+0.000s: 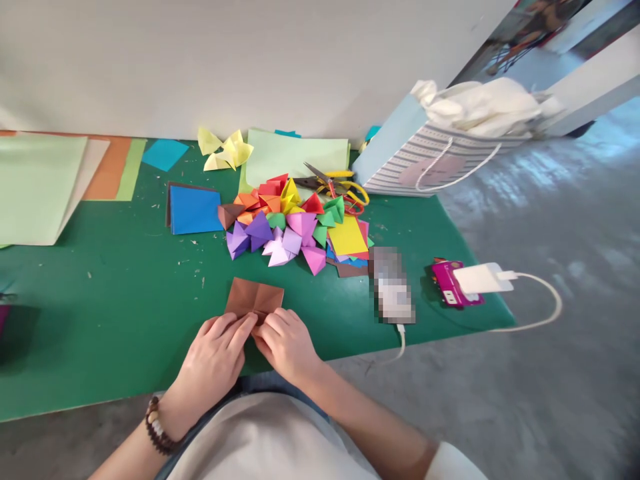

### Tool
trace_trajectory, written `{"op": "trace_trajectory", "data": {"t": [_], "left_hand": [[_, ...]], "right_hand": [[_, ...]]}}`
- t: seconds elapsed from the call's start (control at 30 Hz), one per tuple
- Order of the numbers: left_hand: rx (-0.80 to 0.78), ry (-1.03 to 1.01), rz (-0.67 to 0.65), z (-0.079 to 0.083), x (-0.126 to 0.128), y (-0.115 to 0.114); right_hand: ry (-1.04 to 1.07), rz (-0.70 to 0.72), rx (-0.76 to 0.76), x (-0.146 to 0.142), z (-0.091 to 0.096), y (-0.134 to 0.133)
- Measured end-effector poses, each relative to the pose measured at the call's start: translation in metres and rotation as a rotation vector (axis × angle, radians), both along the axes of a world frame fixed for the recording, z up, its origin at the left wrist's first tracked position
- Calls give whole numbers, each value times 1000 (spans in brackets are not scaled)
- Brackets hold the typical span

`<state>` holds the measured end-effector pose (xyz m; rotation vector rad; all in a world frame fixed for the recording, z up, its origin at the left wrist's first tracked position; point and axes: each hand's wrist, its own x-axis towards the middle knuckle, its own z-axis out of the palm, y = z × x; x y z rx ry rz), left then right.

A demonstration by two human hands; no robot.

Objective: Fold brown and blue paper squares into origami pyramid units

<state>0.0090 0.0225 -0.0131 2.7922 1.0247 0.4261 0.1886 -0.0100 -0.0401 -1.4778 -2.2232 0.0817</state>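
Atop the green table (125,287), pinches brown origami paper (255,293) by its near edge with left hand (213,351) and right hand (287,345) alike, leaving most beyond closed fingertips (251,319).

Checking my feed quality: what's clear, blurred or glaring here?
Head view: brown paper, left hand and right hand fairly clear; head view: phone masked by coarse pixel blocks; head view: floor at right smeared, with pale bluish glare.
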Motion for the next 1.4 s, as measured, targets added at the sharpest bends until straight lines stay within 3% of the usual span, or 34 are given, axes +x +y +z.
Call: {"op": "trace_trajectory", "data": {"t": [0.4,0.87,1.4], "left_hand": [[-41,-1,-9,-1,-3,-1],[82,71,172,-5,14,-33],[14,138,295,-4,29,-50]], "right_hand": [[90,1,4,-22,-5,-6],[491,-85,-181,-2,9,-20],[506,-263,-189,3,6,-17]]}}
